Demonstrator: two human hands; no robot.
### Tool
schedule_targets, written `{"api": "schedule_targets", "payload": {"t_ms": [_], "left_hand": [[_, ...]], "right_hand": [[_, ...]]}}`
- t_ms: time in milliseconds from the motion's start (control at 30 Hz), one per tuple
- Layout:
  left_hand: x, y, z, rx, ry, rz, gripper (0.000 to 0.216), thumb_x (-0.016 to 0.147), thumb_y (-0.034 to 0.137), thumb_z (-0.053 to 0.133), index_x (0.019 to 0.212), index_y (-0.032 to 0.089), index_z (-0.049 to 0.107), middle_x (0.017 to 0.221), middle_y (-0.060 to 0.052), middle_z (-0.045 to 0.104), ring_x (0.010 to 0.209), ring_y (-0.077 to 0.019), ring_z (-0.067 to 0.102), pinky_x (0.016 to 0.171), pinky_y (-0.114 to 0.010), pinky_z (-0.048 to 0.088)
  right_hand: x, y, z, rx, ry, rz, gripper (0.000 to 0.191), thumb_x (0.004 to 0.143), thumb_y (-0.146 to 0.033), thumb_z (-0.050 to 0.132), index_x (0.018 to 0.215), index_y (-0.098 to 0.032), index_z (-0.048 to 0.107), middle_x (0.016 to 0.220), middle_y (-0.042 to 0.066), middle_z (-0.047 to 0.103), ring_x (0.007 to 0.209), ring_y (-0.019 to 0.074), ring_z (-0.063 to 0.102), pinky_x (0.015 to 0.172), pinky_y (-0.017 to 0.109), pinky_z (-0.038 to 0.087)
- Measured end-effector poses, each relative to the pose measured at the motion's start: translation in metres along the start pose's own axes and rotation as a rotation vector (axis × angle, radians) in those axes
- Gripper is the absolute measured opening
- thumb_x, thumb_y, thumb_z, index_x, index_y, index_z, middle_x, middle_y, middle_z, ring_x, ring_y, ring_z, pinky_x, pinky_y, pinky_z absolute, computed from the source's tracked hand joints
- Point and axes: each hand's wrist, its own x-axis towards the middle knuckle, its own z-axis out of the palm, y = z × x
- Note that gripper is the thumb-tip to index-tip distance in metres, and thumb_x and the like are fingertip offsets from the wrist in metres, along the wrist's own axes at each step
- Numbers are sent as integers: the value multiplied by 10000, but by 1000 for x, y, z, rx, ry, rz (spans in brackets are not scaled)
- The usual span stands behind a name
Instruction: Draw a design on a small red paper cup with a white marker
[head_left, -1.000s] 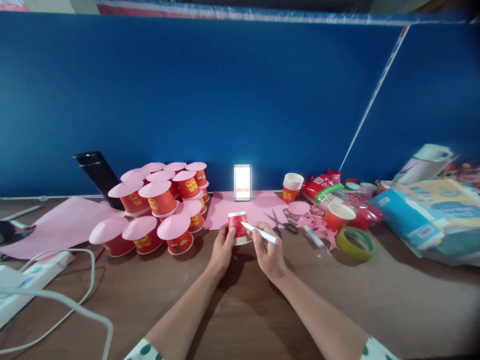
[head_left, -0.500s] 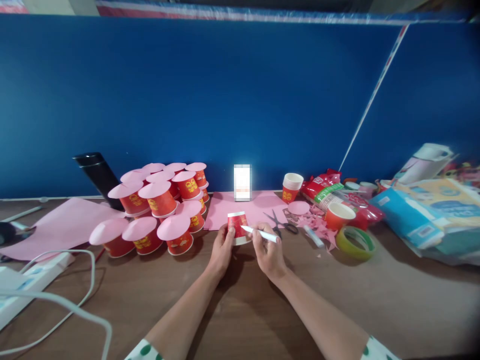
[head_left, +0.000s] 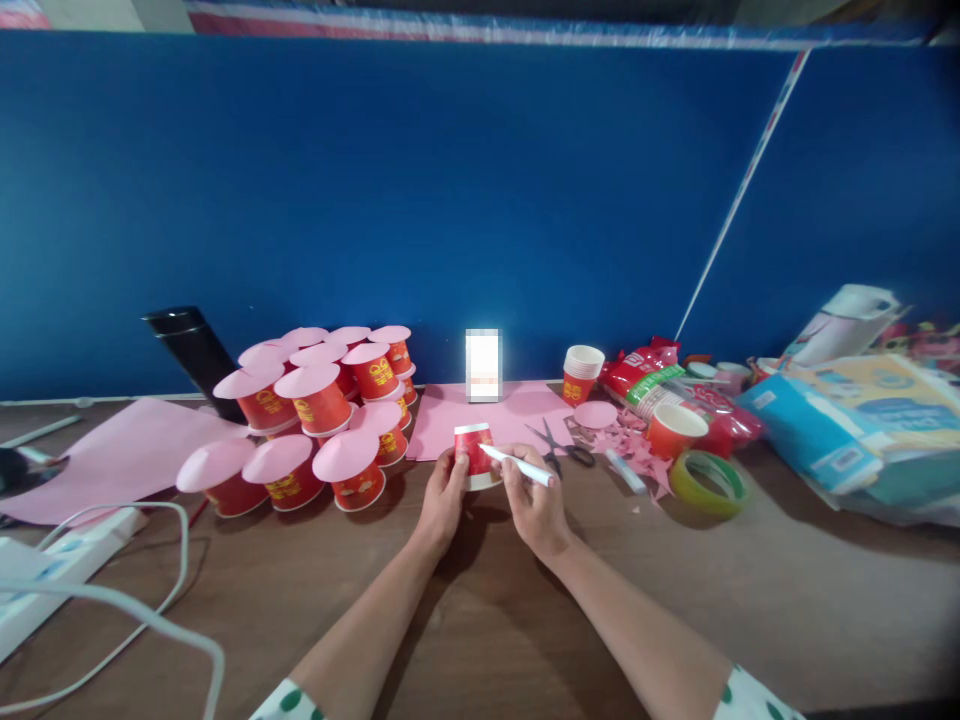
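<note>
Over the brown wooden table (head_left: 480,640), the left hand (head_left: 444,497) grips one upside-down red paper cup (head_left: 471,439); the right hand (head_left: 538,510) pinches one slim white marker pen (head_left: 525,467), tip at that cup. Beyond, one stack of red paper cups (head_left: 580,384) stands nested.

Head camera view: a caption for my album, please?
Left hand holds a red cup; right hand holds a white pen to it, near pink-topped cups.

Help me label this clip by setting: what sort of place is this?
Probably a craft workspace: a brown table bears scissors, pink paper scraps and red cups topped with pink discs.
</note>
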Motion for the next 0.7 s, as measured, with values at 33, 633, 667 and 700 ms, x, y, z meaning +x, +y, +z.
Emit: {"api": "schedule_targets", "payload": {"t_ms": [33,633,667,700], "left_hand": [[0,0,0,0,2,-1,494,757,568,578,1037,162,607,993,-91,676,914,-219,619,830,-318,462],[1,-6,-1,-99,-44,-37,492,786,532,567,1102,155,566,986,-91,673,850,-203,627,799,-321,464],[1,-6,-2,-106,-48,-36,486,790,527,564,1101,155,565,989,-91,672,850,-202,626,798,-320,463],[1,-6,-2,-112,-50,-34,483,792,525,564,1101,154,564,990,-91,672,853,-202,626,797,-319,462]], "right_hand": [[0,0,0,-3,3,0,185,940,-274,428,989,-186,583,873,67,638,743,164,634,704,282,538],[4,1,-4,-24,48,16,179,943,-266,423,944,-180,580,854,69,654,744,166,646,691,270,526],[4,1,-4,-24,46,17,179,942,-267,424,941,-179,580,852,69,655,751,168,647,692,270,526],[4,1,-4,-22,44,18,178,941,-267,425,937,-178,580,849,70,656,757,170,647,694,270,525]]}}
